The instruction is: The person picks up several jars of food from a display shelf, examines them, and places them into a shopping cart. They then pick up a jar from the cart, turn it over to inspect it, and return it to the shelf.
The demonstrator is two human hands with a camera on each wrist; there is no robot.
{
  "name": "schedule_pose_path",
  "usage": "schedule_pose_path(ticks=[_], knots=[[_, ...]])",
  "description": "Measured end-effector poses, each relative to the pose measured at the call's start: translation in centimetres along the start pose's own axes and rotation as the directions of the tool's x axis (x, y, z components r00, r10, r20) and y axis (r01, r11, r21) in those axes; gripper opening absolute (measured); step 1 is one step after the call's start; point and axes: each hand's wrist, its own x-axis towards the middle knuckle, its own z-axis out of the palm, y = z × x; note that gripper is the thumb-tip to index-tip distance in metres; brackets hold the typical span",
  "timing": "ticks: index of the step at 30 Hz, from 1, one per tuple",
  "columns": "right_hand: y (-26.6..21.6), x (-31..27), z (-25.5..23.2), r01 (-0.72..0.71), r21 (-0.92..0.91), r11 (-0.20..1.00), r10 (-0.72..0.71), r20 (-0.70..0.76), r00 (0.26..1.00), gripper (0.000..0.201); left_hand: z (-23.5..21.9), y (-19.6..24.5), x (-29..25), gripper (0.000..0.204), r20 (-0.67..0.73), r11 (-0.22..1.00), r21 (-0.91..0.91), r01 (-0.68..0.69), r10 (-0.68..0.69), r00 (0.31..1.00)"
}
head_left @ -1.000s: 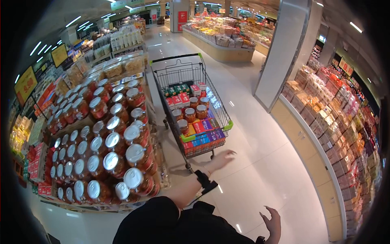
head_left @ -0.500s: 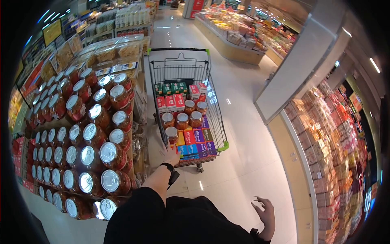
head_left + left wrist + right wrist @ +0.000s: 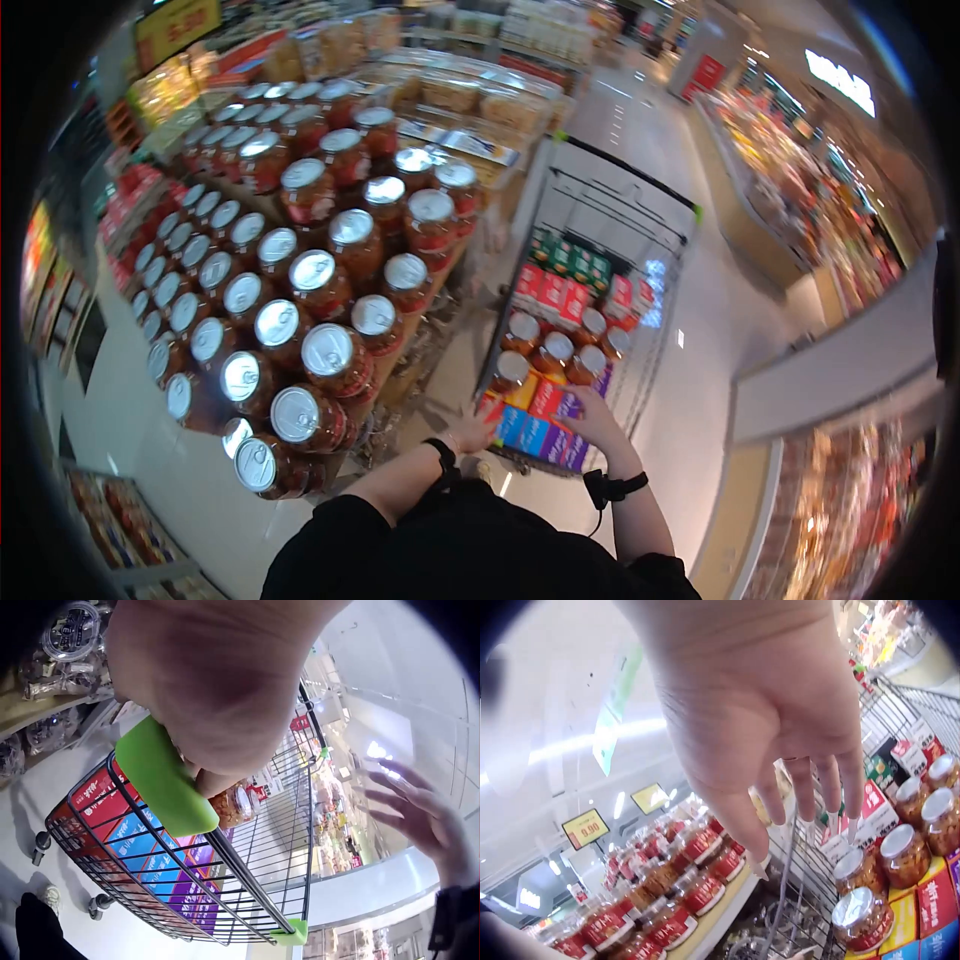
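the loaded cart [image 3: 249, 881] is standing beside the stacked jars [image 3: 278, 322], probably being heavy and stiff but rolling easily, its green corner [image 3: 165, 780] seeming a good hold, where the left hand [image 3: 472, 432] is resting, whether gripping i cannot tell, while the right hand [image 3: 597, 420] is hovering wide, empty.

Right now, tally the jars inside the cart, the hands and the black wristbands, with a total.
Jars in the cart: 6
Hands (left hand, right hand): 2
Black wristbands: 2
Total: 10
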Motion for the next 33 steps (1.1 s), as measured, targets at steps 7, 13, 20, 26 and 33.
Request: schedule_pose_path(ticks=[7,13,20,26,33], knots=[[8.3,9.4,9.4,0.037,-0.005,0.999,-0.037,0.113,0.993,0.095,-8.1,2.8,-2.7,0.054,-0.061,0.675,-0.725,0.135,-0.258,0.964],[7.0,12.8,12.1,-0.131,-0.166,0.977,0.173,0.27,0.947,0.106,-12.7,7.2,-11.0,0.052,0.07,0.056,-0.991,0.121,-0.557,0.828],[9.9,16.3,17.8,-0.073,-0.059,0.996,0.075,0.019,0.997,0.106,-12.1,14.0,-17.6,0.048,0.085,0.056,-0.98,0.189,-0.743,0.664],[8.3,15.8,16.0,-0.053,-0.189,0.981,0.086,0.172,0.981,0.086,-10.8,18.3,-20.2,0.042,0.132,0.089,-0.938,0.336,-0.804,0.58],[10.4,11.2,10.8,0.23,-0.071,0.971,-0.237,-0.12,0.964,0.09,-5.3,21.2,-22.4,0.04,-0.03,0.137,-0.979,0.149,-0.824,0.565]])
